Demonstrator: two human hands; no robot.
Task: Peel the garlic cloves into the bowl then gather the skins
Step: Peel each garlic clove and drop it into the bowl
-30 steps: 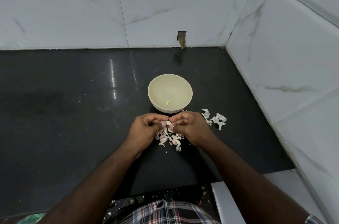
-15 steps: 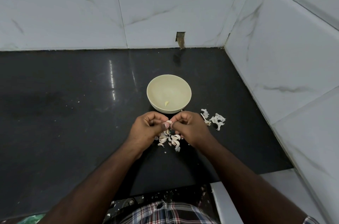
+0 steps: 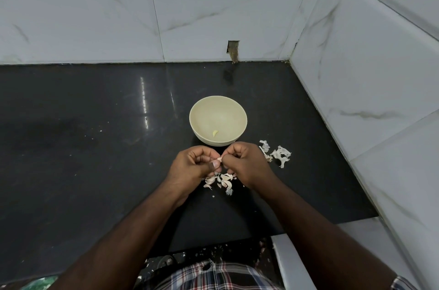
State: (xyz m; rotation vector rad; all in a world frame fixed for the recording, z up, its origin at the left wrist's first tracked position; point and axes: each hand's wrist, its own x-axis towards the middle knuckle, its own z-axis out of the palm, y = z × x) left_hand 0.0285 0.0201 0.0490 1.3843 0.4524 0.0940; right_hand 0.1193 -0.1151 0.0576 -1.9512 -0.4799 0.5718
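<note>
Garlic clove [image 3: 219, 159], small and pale pink, sits pinched between two hands at the centre of the frame, just below a cream bowl [image 3: 202, 109]. The left hand [image 3: 192, 166] curls around it with thumb and fingertips, the thumbnail facing up. The right hand [image 3: 244, 163] is curled too, its fingertips meeting the same clove from the other side; which of them has the skin cannot be made out.

Inside the bowl lies one peeled clove [image 3: 215, 133], yellowish, near the lower edge of the bowl's floor. Directly beneath the hands, a cluster of unpeeled cloves and skin pieces [image 3: 221, 181] rests on the glossy black surface [image 3: 95, 147]. A separate heap of white papery skins [image 3: 279, 154] lies to the right of the right hand, near the marble-patterned wall tiles [image 3: 380, 75].

The step in hand looks like stripping skin from this clove, with most of the pile still to do. To do it well, one hand should hold the clove steady while the other nail catches a loose edge at the tip and pulls along its length — short tugs, not a crush. Working close over the bowl means the bare clove can drop straight in, and letting the skin fall in one spot will make gathering easier later.
</note>
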